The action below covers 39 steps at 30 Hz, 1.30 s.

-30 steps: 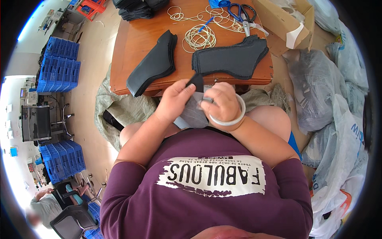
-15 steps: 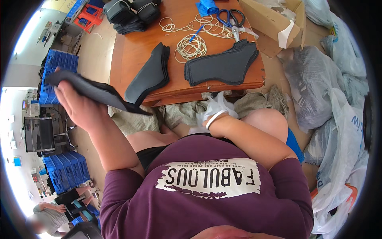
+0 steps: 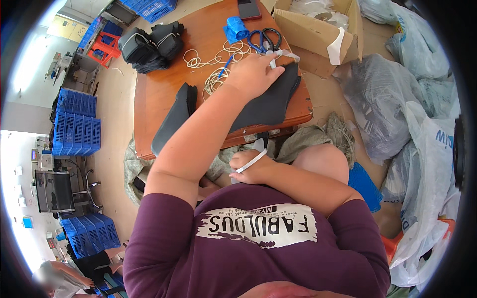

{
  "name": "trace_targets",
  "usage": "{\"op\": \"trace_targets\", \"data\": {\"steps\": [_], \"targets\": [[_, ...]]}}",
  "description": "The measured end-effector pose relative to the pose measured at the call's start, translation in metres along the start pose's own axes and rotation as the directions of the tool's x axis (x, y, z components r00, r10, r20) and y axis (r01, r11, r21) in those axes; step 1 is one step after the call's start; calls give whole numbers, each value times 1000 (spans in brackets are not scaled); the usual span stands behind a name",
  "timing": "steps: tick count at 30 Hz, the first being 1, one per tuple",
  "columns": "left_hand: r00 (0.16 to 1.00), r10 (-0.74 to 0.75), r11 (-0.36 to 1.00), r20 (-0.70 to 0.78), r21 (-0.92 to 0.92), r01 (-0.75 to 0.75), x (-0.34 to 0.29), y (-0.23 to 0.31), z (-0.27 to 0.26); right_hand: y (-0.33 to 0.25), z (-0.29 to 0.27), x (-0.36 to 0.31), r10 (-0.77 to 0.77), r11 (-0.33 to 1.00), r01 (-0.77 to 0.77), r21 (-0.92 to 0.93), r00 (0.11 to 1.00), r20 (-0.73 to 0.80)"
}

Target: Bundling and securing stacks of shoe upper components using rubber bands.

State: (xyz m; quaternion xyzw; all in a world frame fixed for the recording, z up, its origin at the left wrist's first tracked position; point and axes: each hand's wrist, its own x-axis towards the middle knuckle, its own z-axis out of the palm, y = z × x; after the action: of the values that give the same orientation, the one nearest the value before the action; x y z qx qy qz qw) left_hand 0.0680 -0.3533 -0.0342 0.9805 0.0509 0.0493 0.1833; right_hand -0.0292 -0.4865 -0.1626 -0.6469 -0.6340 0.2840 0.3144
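My left hand (image 3: pixel 254 75) reaches across the table to the far end of a dark grey stack of cut pieces (image 3: pixel 268 102). Its thumb is apart from its fingers, and nothing shows in its grasp. Just beyond the fingertips lie scissors (image 3: pixel 263 40) with dark handles and a thin white strip (image 3: pixel 288 54). Close to my belly, my right hand (image 3: pixel 244 163) is closed around white strips (image 3: pixel 259 144), with a white band about the wrist. A second dark stack (image 3: pixel 171 119) lies partly behind my left forearm.
Coiled pale cord (image 3: pixel 214 82), a blue pen (image 3: pixel 226 64), a blue roll (image 3: pixel 235 30) and tied dark bundles (image 3: pixel 151 45) lie on the wooden table (image 3: pixel 211 22). An open cardboard box (image 3: pixel 318 37) stands right of it, beside filled plastic bags (image 3: pixel 382 99). Blue crates (image 3: pixel 74 131) are at left.
My left hand has swung from the far left to the table and has let go of its dark stack. The right hand has drawn slightly left and nearer my belly. The view has shifted.
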Motion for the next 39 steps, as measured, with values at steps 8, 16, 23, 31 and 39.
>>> {"op": "trace_targets", "data": {"steps": [8, 16, 23, 31, 39], "targets": [[873, 341, 932, -348, 9, -361, -73, -28, 2, -2, -5, -2, -25, 972, 109, 207, 927, -374], [971, 184, 890, -155, -392, -231, -207, -45, 28, -1, -9, -4, 67, 928, 164, 335, 810, -583], [982, -32, 924, -186, -379, -42, -238, -58, 59, -6, 1, 0, 55, 917, 153, 369, 867, -495], [930, -297, 429, 218, -839, 334, -253, -57, 55, -13, 3, 0, -68, 968, 208, 144, 762, -644], [930, -102, 291, 353, -883, 367, -259, -60, 82, -13, 14, -4, -54, 774, 254, 580, 939, -339]]}}
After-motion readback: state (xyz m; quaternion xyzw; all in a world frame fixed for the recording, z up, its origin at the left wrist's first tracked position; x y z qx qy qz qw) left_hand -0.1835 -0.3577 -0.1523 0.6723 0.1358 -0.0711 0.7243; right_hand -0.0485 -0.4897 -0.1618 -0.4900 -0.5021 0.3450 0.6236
